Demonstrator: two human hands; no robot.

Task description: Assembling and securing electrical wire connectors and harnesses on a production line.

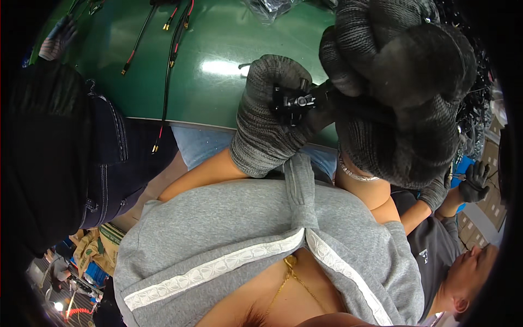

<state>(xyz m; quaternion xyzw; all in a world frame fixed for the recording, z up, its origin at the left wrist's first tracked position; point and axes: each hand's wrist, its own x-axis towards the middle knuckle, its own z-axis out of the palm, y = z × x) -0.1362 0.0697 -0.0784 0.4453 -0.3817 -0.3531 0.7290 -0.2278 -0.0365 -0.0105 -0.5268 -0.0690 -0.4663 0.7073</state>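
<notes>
My left hand (264, 117), in a grey knit glove, is curled above the near edge of the green table. A black part with a silver screw-like piece (299, 101) sits at its inner side; I cannot tell whether it is held or fixed to the glove. A small dark tip (243, 66) shows just left of the fingers. My right hand (392, 87), in a dark knit glove, is raised close and looks very large, its fingers bent in. Whatever lies within either hand is hidden. Dark material spans the gap between the two hands.
Black cables (177, 43) with red wires and gold connectors lie on the green table (218, 38), one hanging over its edge. A clear plastic bag (269, 8) is at the back. Black cables (474, 103) pile up at right. Co-workers' gloved hands (59, 38) appear left and right.
</notes>
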